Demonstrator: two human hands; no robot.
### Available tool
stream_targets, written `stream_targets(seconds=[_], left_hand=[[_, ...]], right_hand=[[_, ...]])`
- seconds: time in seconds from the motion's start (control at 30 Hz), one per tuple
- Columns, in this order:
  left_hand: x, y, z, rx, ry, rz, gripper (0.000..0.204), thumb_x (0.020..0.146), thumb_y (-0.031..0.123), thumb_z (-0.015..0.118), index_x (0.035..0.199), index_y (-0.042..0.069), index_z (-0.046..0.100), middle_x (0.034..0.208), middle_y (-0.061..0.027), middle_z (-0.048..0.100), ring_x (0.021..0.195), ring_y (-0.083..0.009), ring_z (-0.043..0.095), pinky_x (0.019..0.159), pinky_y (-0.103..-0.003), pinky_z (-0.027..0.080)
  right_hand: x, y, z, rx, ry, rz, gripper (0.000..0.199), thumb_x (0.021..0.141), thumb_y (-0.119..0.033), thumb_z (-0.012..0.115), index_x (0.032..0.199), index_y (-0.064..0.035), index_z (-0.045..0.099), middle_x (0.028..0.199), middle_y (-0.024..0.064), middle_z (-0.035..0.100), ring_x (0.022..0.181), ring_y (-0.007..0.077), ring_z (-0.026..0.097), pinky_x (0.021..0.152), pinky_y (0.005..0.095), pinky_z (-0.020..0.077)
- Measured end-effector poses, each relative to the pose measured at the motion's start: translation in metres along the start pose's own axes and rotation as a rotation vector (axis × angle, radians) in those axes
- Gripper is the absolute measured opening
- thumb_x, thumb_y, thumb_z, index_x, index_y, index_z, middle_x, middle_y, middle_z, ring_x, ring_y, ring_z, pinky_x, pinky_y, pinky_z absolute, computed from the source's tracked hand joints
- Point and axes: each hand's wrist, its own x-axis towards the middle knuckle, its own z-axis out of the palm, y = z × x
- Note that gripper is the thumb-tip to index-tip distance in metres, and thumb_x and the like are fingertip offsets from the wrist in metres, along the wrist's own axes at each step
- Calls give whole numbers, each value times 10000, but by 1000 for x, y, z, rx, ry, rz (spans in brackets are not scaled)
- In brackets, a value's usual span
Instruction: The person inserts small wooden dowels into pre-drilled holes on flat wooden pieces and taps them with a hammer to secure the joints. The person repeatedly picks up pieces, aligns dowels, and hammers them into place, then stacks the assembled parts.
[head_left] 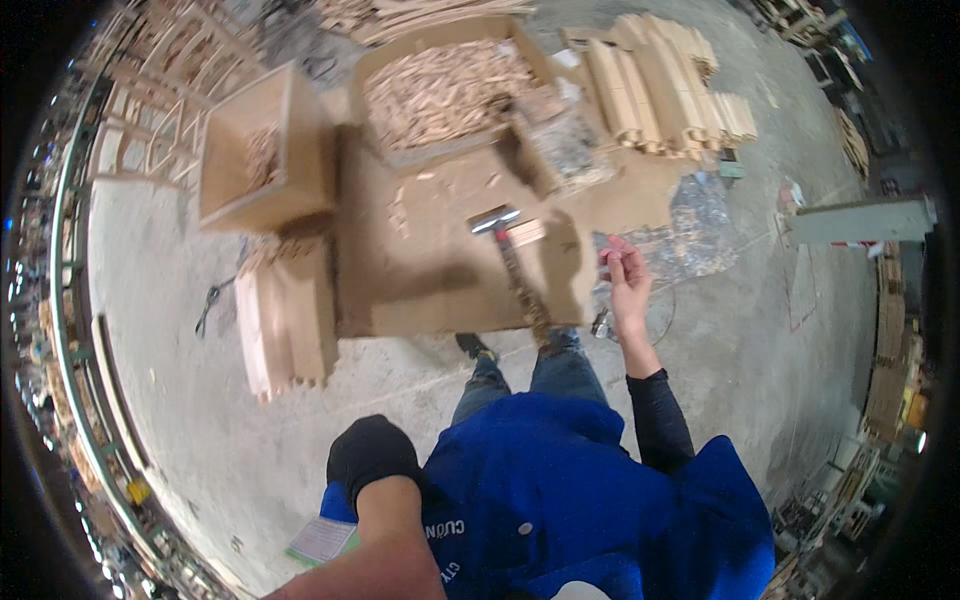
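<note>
Head view: a hammer (512, 262) lies on brown cardboard (385, 300) above grey concrete floor (745, 350); the right hand (628, 283), to its right, is too blurred to tell parted from pinched; left hand out of view.

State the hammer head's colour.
Shiny silver-grey; the hammer head shows in the head view, the only one here.
</note>
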Motion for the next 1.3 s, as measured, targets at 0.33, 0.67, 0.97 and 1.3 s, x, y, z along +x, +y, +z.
stream_targets(seconds=[0.33, 0.67, 0.97, 1.3], left_hand=[[-19, -29, -88, 325, 280, 289, 641, 961, 557, 513, 1348, 46, 536, 1314, -146, 577, 1210, -343, 537, 1003, -497, 443], [-231, -199, -326, 1483, -732, -1115, 765, 806, 418, 813, 1336, -39, 505, 1265, -232, 564, 1199, -415, 535, 1002, -535, 429], [-184, -159, -237, 1172, -675, -1387, 637, 763, 383, 823, 1158, -29, 540, 1083, -229, 588, 1025, -426, 582, 863, -487, 498], [-311, -163, -163, 1410, -811, -1110, 1212, 689, 215, 894, 1599, -42, 136, 1288, -204, 476, 1210, -373, 455, 1088, -503, 308]], right_hand=[[-38, 76, 45, -734, -103, -191, 343, 941, -98, 685, 1278, -72, 622, 1117, 120, 680, 959, 230, 654, 834, 342, 536], [-42, 80, 83, -871, -315, -289, 506, 925, -254, 742, 1315, 4, 547, 1125, 207, 618, 987, 363, 656, 854, 448, 542], [-36, 86, 84, -845, -324, -242, 493, 903, -301, 762, 1268, -28, 574, 1047, 175, 633, 953, 336, 638, 831, 449, 520], [-32, 89, 87, -870, -326, -255, 512, 901, -347, 762, 1261, -38, 571, 1020, 157, 621, 949, 326, 623, 835, 452, 511]])
